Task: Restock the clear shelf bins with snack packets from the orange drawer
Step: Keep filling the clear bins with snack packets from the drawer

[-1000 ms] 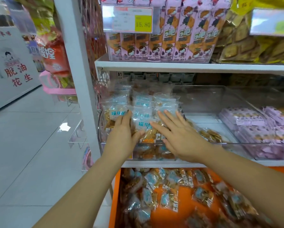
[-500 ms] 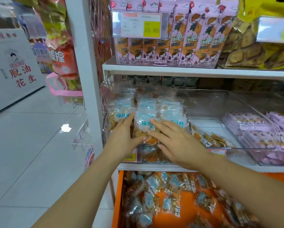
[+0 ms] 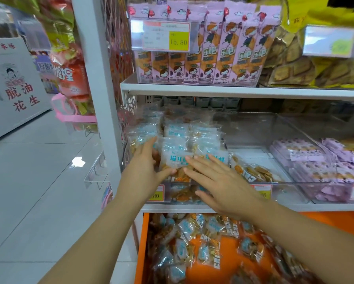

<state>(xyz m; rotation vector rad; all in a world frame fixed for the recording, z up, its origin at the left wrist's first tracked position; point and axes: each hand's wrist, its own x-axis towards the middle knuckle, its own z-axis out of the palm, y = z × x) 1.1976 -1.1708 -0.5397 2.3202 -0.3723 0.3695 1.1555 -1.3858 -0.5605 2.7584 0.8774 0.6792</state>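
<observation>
The left hand (image 3: 146,169) and right hand (image 3: 217,179), fingers straight, grasping nothing, press the snack packets (image 3: 178,138) into the clear bin (image 3: 182,196), probably so none slides out. More wait in the orange drawer (image 3: 141,242) at 6 o'clock.

1. Bright, even white light from overhead fills the frame. Only the recess under the upper shelf (image 3: 233,92), centre right, is dim.
2. A hard white lamp reflection sits on the glossy floor tiles (image 3: 77,161), left of centre.
3. Glare washes out the print on the price holder (image 3: 327,41) at upper right, and the clear bin (image 3: 254,128) walls carry a pale sheen.
4. Motion blur smears the upper right and the right edge. The purple packets (image 3: 307,154) are soft, and so are the snack packets (image 3: 209,253) in the orange drawer (image 3: 141,242) at the bottom.
5. Wide-angle distortion tilts the white post (image 3: 94,78) on the left and slants the shelf lines.
6. Shadows are faint and soft.
</observation>
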